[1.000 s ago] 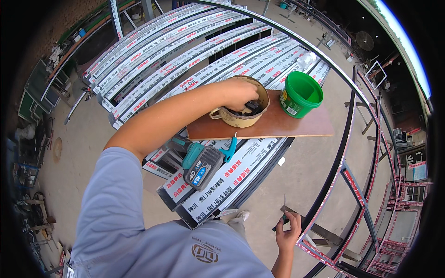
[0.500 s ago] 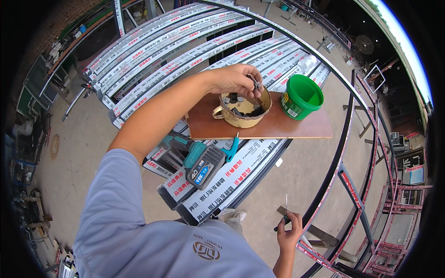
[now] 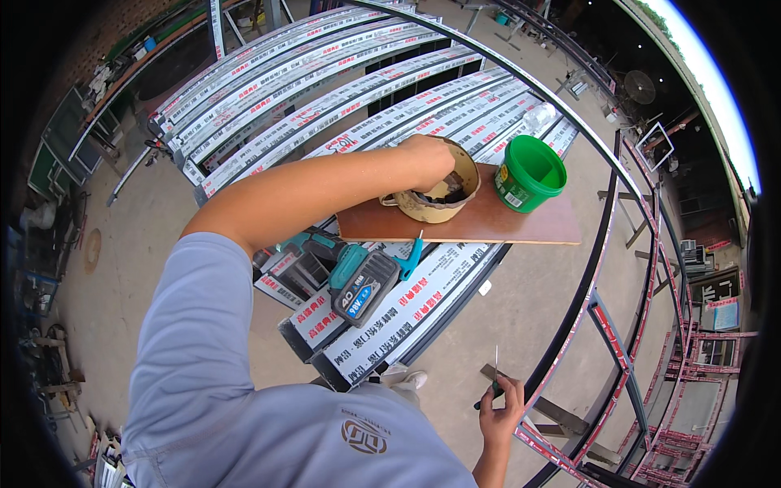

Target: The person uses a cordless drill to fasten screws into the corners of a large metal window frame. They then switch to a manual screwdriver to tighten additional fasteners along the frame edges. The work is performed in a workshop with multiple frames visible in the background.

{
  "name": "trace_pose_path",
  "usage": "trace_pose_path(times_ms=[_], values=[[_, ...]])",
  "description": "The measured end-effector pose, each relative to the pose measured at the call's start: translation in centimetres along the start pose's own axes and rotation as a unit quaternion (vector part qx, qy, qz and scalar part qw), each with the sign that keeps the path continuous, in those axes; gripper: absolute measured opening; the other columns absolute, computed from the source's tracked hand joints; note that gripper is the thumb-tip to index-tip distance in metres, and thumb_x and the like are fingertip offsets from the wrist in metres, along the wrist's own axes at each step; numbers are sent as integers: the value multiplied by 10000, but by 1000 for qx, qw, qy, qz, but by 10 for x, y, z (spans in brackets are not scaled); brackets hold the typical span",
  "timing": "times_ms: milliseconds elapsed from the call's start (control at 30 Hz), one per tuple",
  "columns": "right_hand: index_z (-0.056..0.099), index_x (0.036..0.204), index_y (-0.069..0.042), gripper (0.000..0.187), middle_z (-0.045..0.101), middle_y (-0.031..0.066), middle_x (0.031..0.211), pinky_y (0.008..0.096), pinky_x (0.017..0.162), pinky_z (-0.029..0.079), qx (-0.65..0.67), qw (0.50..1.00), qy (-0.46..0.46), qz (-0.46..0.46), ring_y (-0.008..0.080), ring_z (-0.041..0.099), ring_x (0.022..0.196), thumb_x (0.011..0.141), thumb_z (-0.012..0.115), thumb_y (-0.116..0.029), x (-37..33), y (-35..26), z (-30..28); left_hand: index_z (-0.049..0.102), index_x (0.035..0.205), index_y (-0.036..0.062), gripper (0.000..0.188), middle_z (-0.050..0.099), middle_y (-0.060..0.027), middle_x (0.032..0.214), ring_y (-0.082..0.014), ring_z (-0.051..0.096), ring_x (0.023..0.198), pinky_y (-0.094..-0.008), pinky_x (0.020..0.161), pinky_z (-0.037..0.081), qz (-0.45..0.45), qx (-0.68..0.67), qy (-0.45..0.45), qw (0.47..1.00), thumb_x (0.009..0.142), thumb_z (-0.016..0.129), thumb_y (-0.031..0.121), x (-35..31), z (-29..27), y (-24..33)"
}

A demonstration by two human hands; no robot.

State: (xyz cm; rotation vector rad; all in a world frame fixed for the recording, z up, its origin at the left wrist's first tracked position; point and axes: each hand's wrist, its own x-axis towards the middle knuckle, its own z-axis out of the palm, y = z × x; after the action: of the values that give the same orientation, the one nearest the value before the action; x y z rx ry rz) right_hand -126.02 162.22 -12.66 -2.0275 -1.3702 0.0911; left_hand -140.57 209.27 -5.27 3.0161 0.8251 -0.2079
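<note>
My left hand (image 3: 429,163) reaches down into a worn cream enamel mug (image 3: 429,213) with a side handle. Its fingers are hidden inside, among small dark pieces (image 3: 454,192) at the bottom. The mug stands on a brown board (image 3: 529,228), and a green plastic bucket (image 3: 521,192) stands right of it. Low on the right, my right hand (image 3: 504,407) is closed around the dark handle of a screwdriver (image 3: 488,396), its thin shaft pointing up. A teal hex key with a T-shaped handle (image 3: 411,260) lies in front of the board.
A teal cordless power tool with its battery (image 3: 364,286) lies left of the hex key. Long film-wrapped metal profiles (image 3: 390,325) carry the board and spread behind it. A curved dark frame (image 3: 598,268) rises on the right. Clear plastic wrap (image 3: 539,116) lies behind the bucket.
My left hand has lowered from above the rim, where it held a small dark piece, into the mug. The right hand with the screwdriver has shifted only slightly.
</note>
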Motion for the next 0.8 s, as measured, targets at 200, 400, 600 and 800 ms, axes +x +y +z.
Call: trace_pose_path(times_ms=[200, 400, 600, 800], values=[[677, 1061, 3, 329, 635, 153, 919, 384, 736, 518, -16, 1000, 6, 24, 308, 636, 813, 751, 661, 113, -15, 8, -5, 682, 1084, -33, 311, 728, -104, 1058, -123, 619, 810, -303, 694, 528, 8, -519, -18, 855, 992, 669, 264, -7, -9, -38], [673, 1060, 3, 318, 625, 151, 941, 383, 739, 517, -28, 999, -16, 37, 304, 631, 828, 760, 657, 109, -18, 7, -8, 582, 987, -9, 133, 644, -141, 1054, -97, 551, 792, -207, 593, 455, 17, -842, 22, 539, 959, 629, 112, -19, -1, -47], [674, 1075, 4, 325, 626, 148, 949, 380, 738, 516, -36, 998, -38, 32, 298, 631, 836, 764, 665, 101, -10, -3, -11, 542, 956, -4, 97, 607, -147, 995, -150, 573, 802, -226, 549, 444, 21, -886, 8, 463, 864, 567, 16, -20, 1, -53], [678, 1077, 0, 322, 631, 144, 928, 372, 708, 513, -52, 998, -43, 20, 293, 630, 808, 769, 674, 93, -1, -14, -14, 589, 976, 46, 276, 593, -66, 863, -131, 534, 739, -237, 525, 375, -17, -818, 52, 572, 959, 640, 316, -25, -8, -60]])
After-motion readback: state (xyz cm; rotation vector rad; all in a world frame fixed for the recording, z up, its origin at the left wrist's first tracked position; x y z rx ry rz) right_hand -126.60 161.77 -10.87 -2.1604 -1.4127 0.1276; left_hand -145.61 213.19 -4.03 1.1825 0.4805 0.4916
